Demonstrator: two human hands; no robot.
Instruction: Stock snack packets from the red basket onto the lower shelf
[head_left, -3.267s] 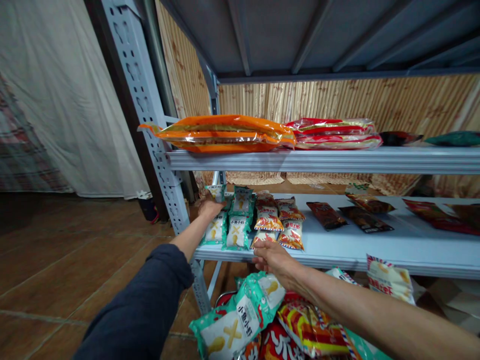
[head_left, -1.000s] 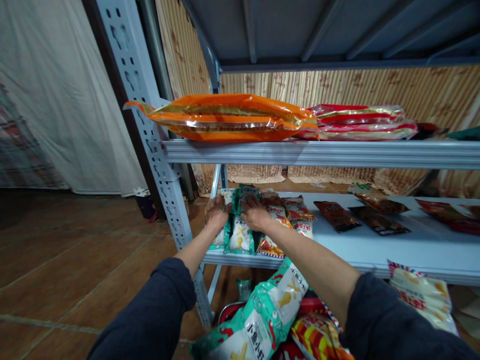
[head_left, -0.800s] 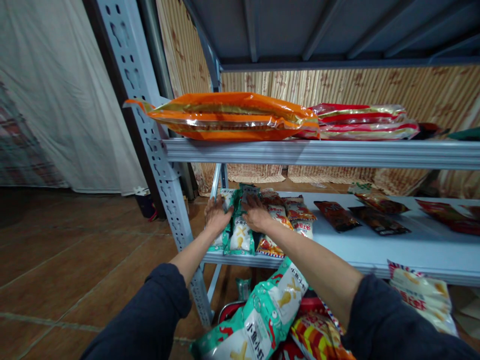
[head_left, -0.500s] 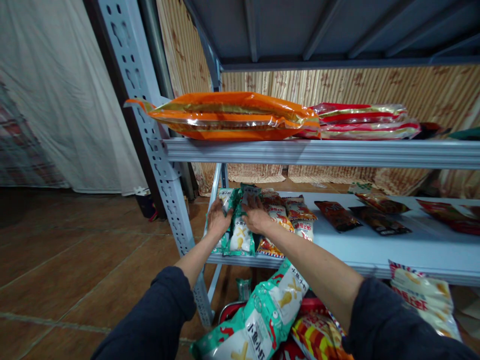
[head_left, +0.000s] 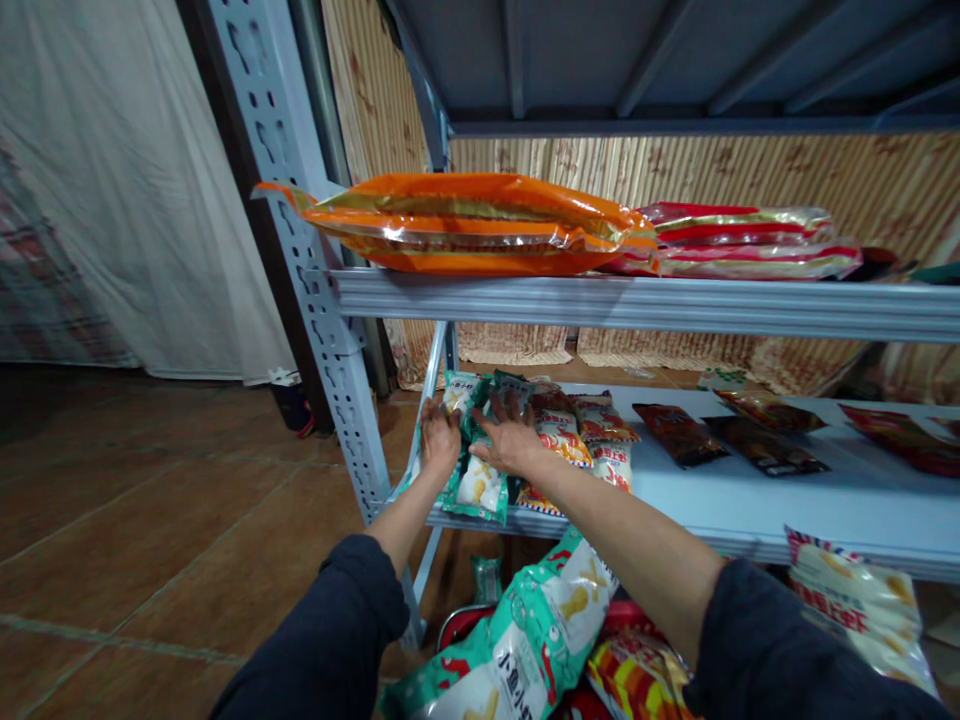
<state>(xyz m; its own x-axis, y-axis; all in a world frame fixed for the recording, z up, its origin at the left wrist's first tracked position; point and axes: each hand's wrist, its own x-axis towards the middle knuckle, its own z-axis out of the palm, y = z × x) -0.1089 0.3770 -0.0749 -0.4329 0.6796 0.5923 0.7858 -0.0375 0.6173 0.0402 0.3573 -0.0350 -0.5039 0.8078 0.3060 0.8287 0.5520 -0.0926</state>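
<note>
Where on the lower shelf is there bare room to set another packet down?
The lower shelf is bare along its front, right of the orange-and-white packets and ahead of the dark packets. The left end is crowded: the left hand and right hand lie on green packets there.

Single head-worn camera. Sits low, near level with middle shelf (head_left: 645,302) front edge; underside of top shelf (head_left: 600,60) visible. Faces forward, slightly down, toward rack's front left corner; left upright (head_left: 300,230) left of centre, floor (head_left: 150,520) beyond it. Close: lower shelf (head_left: 750,505) within arm's reach, left hand (head_left: 439,442) and right hand (head_left: 511,447) mid-frame, sleeves entering from bottom edge.
</note>
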